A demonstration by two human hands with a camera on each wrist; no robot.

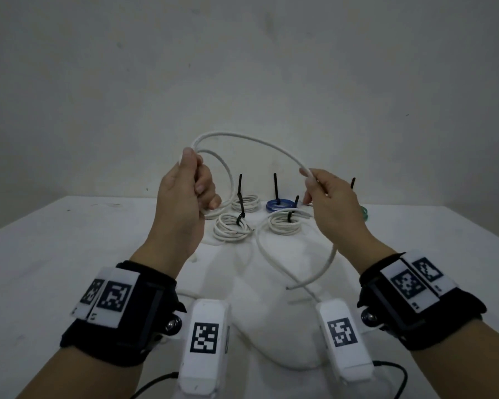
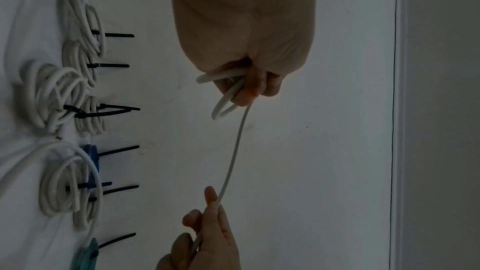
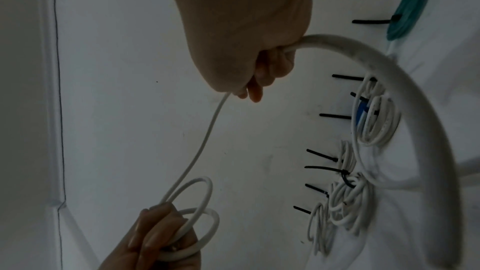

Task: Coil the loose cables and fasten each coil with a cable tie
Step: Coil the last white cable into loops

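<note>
A loose white cable [image 1: 251, 138] arcs in the air between both hands above the white table [image 1: 69, 254]. My left hand [image 1: 198, 174] grips a couple of wound loops [image 3: 205, 198] of it in curled fingers, also seen in the left wrist view [image 2: 246, 81]. My right hand [image 1: 314, 185] pinches the cable further along, a hand's width to the right. In the right wrist view, the right hand [image 3: 259, 73] has the cable running through its fingers. The slack tail [image 1: 329, 260] drops from the right hand and curves onto the table, its cut end near the front.
Several white coils [image 1: 231, 230] fastened with black cable ties [image 1: 239, 185] lie at the table's back middle, with a blue coil [image 1: 280, 204] and a green coil [image 1: 365, 213] beside them. A plain wall stands behind. Wrist camera housings [image 1: 205, 341] sit below both forearms.
</note>
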